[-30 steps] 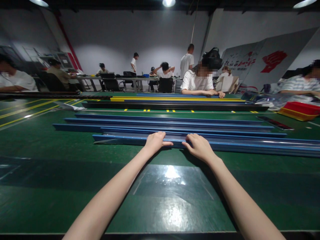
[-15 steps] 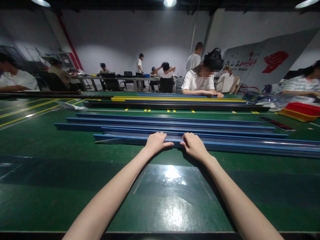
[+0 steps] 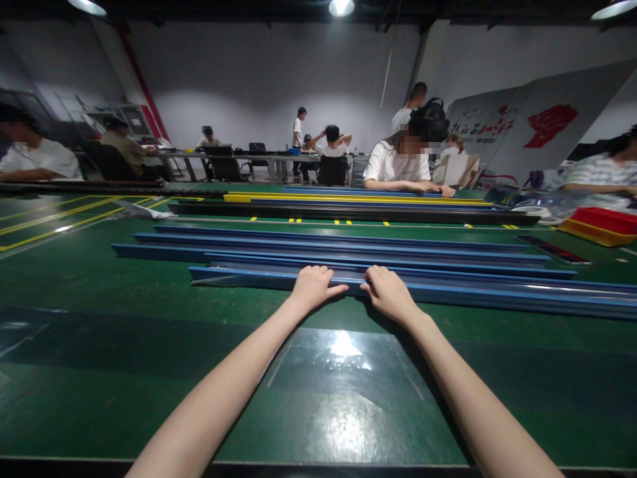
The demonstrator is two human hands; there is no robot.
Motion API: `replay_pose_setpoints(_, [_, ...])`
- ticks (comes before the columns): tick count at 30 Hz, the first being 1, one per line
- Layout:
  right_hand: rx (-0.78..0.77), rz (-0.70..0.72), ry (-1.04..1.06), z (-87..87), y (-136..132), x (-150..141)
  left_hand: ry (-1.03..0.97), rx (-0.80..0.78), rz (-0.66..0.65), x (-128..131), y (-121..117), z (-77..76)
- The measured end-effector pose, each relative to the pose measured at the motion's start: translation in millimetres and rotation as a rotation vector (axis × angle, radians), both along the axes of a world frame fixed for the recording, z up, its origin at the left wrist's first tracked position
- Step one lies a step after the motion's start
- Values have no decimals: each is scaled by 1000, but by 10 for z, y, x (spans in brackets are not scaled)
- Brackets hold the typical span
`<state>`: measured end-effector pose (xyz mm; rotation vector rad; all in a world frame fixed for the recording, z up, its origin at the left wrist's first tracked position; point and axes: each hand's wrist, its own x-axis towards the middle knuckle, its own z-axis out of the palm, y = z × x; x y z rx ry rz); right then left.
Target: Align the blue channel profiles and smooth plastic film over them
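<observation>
A long blue channel-shaped profile [image 3: 497, 297] lies across the green table, nearest to me of the blue lengths. My left hand [image 3: 313, 287] curls its fingers over the far side of this profile, with the thumb along the near side pointing right. Just to its right, my right hand [image 3: 388, 289] is closed over the same profile, fingers bent and thumb toward the left hand. A short stretch of blue shows between the two hands. The fingertips of both are partly hidden behind the profile's edge.
More blue profiles [image 3: 164, 252] lie behind. Farther back are black [image 3: 348, 213] and yellow lengths [image 3: 239, 198]. A phone [image 3: 552, 249] and a red and yellow bin [image 3: 600, 226] are at right. Clear sheet [image 3: 343, 392] covers the near table. A person in a headset [image 3: 398, 162] sits opposite.
My hands and the blue profile hold almost the same place; the whole view has shifted slightly. In the background, two standing people have moved to the right.
</observation>
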<state>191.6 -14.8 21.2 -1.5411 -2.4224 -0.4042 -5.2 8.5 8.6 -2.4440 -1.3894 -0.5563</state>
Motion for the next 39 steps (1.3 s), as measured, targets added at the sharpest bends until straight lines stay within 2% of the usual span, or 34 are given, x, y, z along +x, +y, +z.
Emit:
replay_pose_setpoints(5, [30, 20, -67, -19, -33, -1, -21, 0, -8, 0, -7, 2])
replay_pose_setpoints(21, [-5, 87, 33, -46, -24, 32, -19, 51, -53, 4, -45, -21])
replay_pose_setpoints(39, [27, 76, 34, -48, -41, 24, -53, 54, -90, 5, -48, -35])
